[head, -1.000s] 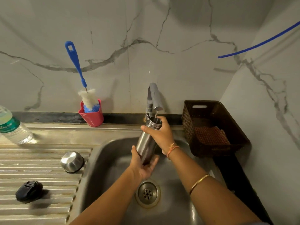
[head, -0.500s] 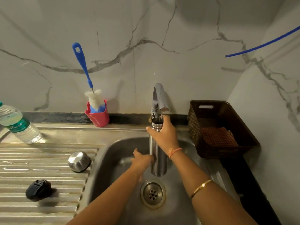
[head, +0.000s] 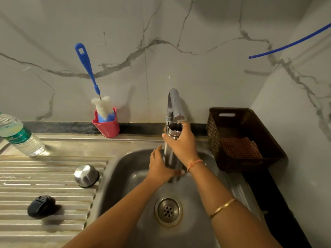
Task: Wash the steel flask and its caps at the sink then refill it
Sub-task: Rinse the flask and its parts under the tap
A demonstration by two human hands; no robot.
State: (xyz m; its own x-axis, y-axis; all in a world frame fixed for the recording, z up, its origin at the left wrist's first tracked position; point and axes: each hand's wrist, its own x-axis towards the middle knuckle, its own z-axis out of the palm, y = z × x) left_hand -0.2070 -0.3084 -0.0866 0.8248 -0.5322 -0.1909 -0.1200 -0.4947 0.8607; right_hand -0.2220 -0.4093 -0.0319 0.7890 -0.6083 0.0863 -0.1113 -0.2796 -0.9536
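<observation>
The steel flask (head: 172, 130) stands upright over the sink basin (head: 125, 169), its open mouth right under the tap spout (head: 174, 106). My right hand (head: 182, 145) grips the flask near its neck. My left hand (head: 159, 169) wraps around its lower body, fingers reaching across the front. Most of the flask's body is hidden behind both hands. On the ribbed draining board (head: 35, 181) to the left lie the steel cap (head: 86, 175) and the black inner cap (head: 41, 206).
A red cup (head: 107, 126) with a blue-handled bottle brush (head: 87, 68) stands against the back wall. A plastic water bottle (head: 19, 136) leans at the far left. A dark basket (head: 243, 140) with a cloth sits right of the sink. The drain (head: 168, 211) is below the flask.
The flask went from tilted to upright under the spout. My left hand moved from its base to wrapping around its lower body. The right hand kept its grip near the neck.
</observation>
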